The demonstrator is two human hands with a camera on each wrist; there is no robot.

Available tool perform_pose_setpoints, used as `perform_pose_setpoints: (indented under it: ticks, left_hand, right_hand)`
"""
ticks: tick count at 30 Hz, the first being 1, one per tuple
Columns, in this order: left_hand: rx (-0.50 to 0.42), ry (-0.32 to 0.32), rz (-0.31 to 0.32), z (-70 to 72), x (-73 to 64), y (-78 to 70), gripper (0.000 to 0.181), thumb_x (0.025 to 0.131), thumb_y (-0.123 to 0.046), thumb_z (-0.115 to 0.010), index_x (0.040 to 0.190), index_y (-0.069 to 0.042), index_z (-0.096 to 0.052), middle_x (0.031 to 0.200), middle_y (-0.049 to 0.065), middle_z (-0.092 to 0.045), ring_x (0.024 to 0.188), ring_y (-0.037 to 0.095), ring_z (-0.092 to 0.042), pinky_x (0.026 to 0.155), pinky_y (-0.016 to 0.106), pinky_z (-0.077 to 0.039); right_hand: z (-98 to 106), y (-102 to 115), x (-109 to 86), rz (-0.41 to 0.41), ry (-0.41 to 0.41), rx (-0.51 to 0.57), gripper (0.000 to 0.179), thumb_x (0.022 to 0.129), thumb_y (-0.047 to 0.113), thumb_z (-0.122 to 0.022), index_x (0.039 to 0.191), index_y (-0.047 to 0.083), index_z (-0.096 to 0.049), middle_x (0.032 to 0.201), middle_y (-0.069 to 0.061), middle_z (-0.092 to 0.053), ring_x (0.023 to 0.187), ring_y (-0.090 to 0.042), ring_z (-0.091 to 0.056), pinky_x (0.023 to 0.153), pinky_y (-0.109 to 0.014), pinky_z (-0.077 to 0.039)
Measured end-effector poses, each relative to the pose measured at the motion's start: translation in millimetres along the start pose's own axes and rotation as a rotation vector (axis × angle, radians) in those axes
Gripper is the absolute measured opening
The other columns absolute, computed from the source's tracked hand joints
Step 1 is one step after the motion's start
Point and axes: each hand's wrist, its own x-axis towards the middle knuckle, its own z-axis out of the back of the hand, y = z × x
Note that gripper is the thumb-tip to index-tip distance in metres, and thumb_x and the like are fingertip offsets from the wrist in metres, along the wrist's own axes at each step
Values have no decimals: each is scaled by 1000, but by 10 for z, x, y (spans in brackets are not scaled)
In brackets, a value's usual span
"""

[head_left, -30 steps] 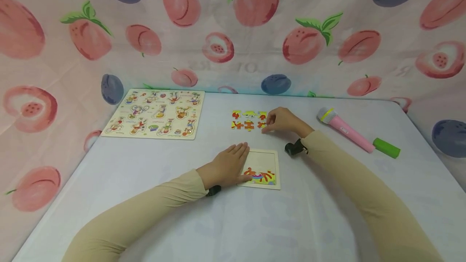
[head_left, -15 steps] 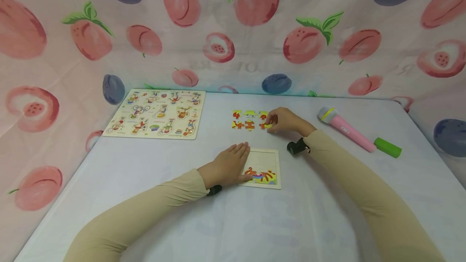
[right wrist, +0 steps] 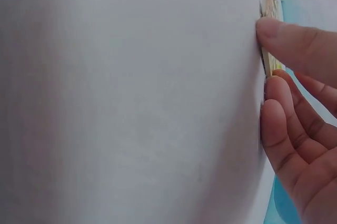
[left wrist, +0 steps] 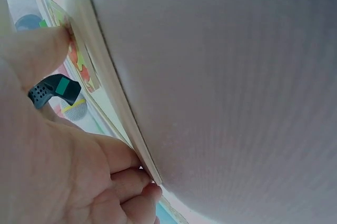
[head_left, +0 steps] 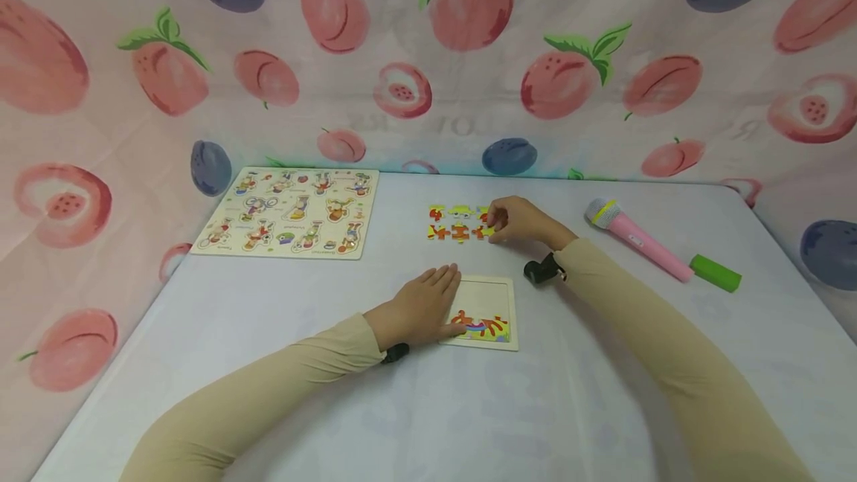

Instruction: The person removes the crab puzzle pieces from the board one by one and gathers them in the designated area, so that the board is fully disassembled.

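Note:
A small wooden puzzle tray (head_left: pixel 483 292) lies in the middle of the table, with joined red, yellow and blue jigsaw pieces (head_left: pixel 494 329) along its near side. My left hand (head_left: pixel 416 309) rests over the tray's left edge, fingers straight. In the left wrist view its thumb (left wrist: pixel 50 42) lies over the pieces and its fingers are along the tray's side. Behind the tray, loose jigsaw pieces (head_left: pixel 459 232) sit in two rows. With thumb and fingers, my right hand (head_left: pixel 521 220) pinches the near-row right-hand puzzle piece (head_left: pixel 483 233), partly hidden by the fingers.
At the back left lies a large wooden picture board (head_left: pixel 284 213) with cartoon animals. To the right are a pink toy microphone (head_left: pixel 639 238) and a green block (head_left: pixel 715 273). A peach-patterned curtain (head_left: pixel 455 110) hangs behind the table.
My right hand slid the pinched puzzle piece slightly right, away from its neighbour, then back left toward the row. The left hand has stayed on the tray.

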Motion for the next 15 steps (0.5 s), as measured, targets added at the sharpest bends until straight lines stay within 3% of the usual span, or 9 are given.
perform_pose_setpoints:
  ticks: [6, 15]
  left_hand:
    - [-8, 0, -8, 0, 8, -4, 85, 93, -63, -34, 149, 0, -19, 157, 14, -18, 146, 23, -18, 120, 35, -19]
    - [-161, 47, -30, 12, -24, 120, 98, 85, -68, -46, 151, -4, -12, 159, 11, -11, 148, 21, -10, 121, 33, -13]
  right_hand:
    - [31, -20, -93, 7, -46, 30, 29, 69, 11, -83, 88, 4, -61, 87, -11, -64, 77, -16, -60, 70, -29, -53]
    - [39, 182, -507, 71, -26, 91, 28, 74, 13, -79, 94, 3, -62, 88, -11, -64, 78, -17, -59, 73, -28, -53]
